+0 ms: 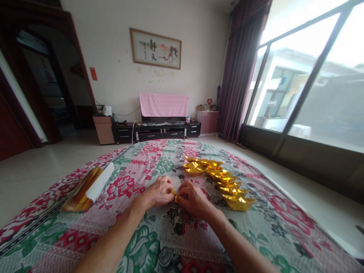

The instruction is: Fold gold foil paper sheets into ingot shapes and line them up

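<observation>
My left hand [162, 190] and my right hand [191, 197] meet over the middle of the flowered tablecloth [142, 235]. Between them is a sheet of gold paper [175, 196], pinched by the fingers of both; only a narrow gold strip and some pale paper beyond it show. The knuckles hide most of the sheet. Right of my right hand stand several folded gold paper ingots [240, 201] in a slanting row, with more ingots [196, 168] bunched at its far end. Left of my left hand lies a stack of gold and white paper sheets [88, 187].
The table's rounded edge curves round both sides. Past it, a low black cabinet [176, 133] carries something under a pink cloth [164, 105]. A purple curtain [237, 72] and large windows are on the right, a dark doorway on the left.
</observation>
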Tool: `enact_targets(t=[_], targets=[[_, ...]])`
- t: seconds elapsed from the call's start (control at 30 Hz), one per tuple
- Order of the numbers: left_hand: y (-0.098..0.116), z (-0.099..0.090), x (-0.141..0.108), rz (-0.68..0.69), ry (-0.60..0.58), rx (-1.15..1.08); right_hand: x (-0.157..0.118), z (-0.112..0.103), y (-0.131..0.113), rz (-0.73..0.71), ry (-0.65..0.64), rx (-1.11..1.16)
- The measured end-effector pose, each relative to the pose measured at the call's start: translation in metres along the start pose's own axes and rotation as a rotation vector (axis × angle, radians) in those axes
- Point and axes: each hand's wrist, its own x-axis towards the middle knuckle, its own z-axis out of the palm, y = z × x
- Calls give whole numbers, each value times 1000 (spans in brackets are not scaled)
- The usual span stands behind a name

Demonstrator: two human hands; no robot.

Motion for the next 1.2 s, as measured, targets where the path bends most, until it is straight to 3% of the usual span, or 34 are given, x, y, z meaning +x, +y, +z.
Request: enact_targets(t=[0.4, 0.73, 1.2], targets=[[-1, 1, 1, 23, 31, -40, -4, -5, -5, 28, -25, 96], [-19, -12, -3, 24, -61, -335, -3, -5, -6, 22, -49, 56], [-20, -11, -5, 38, -27, -380, -3, -8, -9, 28, -104, 18]])
